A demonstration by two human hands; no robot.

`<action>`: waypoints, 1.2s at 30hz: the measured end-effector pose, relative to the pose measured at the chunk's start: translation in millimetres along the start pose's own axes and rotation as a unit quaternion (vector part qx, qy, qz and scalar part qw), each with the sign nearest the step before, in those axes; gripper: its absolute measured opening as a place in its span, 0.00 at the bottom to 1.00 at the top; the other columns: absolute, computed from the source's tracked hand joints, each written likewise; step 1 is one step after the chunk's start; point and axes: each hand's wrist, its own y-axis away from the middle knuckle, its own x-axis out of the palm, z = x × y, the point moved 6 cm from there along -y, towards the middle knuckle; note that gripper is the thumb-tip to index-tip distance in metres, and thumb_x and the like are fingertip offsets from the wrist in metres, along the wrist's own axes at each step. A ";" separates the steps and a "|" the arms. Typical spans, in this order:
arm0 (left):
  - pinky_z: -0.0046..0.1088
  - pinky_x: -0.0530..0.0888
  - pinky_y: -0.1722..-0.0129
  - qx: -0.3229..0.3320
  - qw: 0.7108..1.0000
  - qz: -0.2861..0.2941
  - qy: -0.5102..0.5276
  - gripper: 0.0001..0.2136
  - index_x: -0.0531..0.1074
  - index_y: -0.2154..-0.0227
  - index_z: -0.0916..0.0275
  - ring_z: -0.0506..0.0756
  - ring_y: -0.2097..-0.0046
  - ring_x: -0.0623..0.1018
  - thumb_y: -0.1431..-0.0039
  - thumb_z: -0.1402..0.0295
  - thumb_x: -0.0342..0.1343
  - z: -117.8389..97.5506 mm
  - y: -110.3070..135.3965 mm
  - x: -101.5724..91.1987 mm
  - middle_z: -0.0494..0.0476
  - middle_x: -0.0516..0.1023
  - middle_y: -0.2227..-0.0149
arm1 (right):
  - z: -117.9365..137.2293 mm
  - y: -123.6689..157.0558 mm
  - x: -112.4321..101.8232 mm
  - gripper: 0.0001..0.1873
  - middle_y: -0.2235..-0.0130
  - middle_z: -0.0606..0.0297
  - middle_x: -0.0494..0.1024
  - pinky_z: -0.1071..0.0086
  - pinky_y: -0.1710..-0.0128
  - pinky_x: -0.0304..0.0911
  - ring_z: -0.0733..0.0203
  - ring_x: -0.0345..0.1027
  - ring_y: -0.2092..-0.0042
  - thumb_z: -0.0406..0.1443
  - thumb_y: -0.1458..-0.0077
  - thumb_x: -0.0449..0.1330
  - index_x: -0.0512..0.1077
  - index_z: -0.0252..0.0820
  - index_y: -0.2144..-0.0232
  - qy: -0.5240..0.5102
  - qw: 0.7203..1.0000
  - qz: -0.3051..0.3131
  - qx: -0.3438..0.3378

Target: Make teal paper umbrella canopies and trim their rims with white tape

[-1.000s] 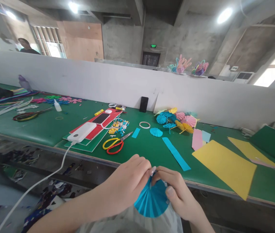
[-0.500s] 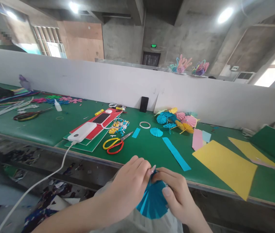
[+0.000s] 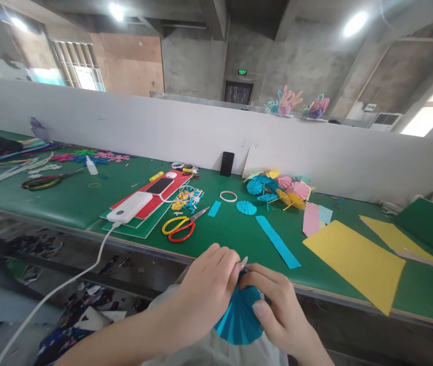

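A pleated blue paper fan (image 3: 239,320) is held over my lap, just in front of the table edge. My left hand (image 3: 212,284) is closed, its thumb and fingers pinching the fan's gathered top. From the other side my right hand (image 3: 277,305) grips the fan, with fingers at the top and thumb on the pleats. The fingertips hide the pinched spot. Beyond my hands lie scissors (image 3: 181,227) with a yellow and a red handle, a blue paper strip (image 3: 277,241) and a round pleated blue paper disc (image 3: 246,207).
Small paper umbrellas (image 3: 296,195) cluster by the white partition (image 3: 143,122). A yellow sheet (image 3: 355,264) overhangs the table edge at right. A white power bank (image 3: 129,207) with a cable rests on boards at left, near paper scraps (image 3: 188,198) and a tape ring (image 3: 228,196).
Both hands keep their grip on the blue fan, with only a slight shift of the fingers and right thumb. The person at far left behind the partition has gone from view.
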 end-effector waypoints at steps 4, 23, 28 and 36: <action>0.30 0.61 0.72 0.010 1.000 -0.002 -0.016 0.12 0.59 0.74 0.60 0.52 0.72 0.63 0.35 0.75 0.38 -1.7 -0.3 0.4 0.48 0.63 0.75 | 0.0 -0.7 -0.1 0.30 0.75 0.61 0.69 0.70 0.76 0.58 0.61 0.63 0.74 0.54 0.40 0.40 0.68 0.38 0.74 0.010 1.000 0.000 0.004; 0.31 0.61 0.73 0.037 0.997 -0.006 -0.067 0.13 0.59 0.74 0.60 0.52 0.73 0.63 0.35 0.75 0.37 -4.9 -2.3 3.9 0.50 0.64 0.75 | 4.9 -2.5 -1.2 0.35 0.79 0.62 0.67 0.70 0.79 0.55 0.61 0.60 0.77 0.58 0.43 0.36 0.67 0.40 0.79 0.064 0.996 -0.029 -0.047; 0.31 0.60 0.73 0.042 0.997 -0.025 -0.053 0.12 0.57 0.75 0.60 0.52 0.72 0.62 0.35 0.74 0.38 -2.7 -0.9 1.0 0.49 0.63 0.75 | 7.7 -2.4 -2.9 0.35 0.79 0.62 0.67 0.70 0.79 0.55 0.61 0.61 0.77 0.59 0.44 0.37 0.68 0.40 0.78 0.050 0.995 -0.049 -0.065; 0.29 0.61 0.72 -0.036 0.994 0.007 0.104 0.09 0.55 0.73 0.59 0.51 0.70 0.63 0.36 0.73 0.42 3.5 -1.5 -3.3 0.48 0.61 0.73 | 16.0 -3.9 -8.9 0.34 0.78 0.62 0.69 0.69 0.76 0.61 0.60 0.65 0.75 0.58 0.42 0.37 0.69 0.40 0.76 0.042 0.990 -0.075 -0.108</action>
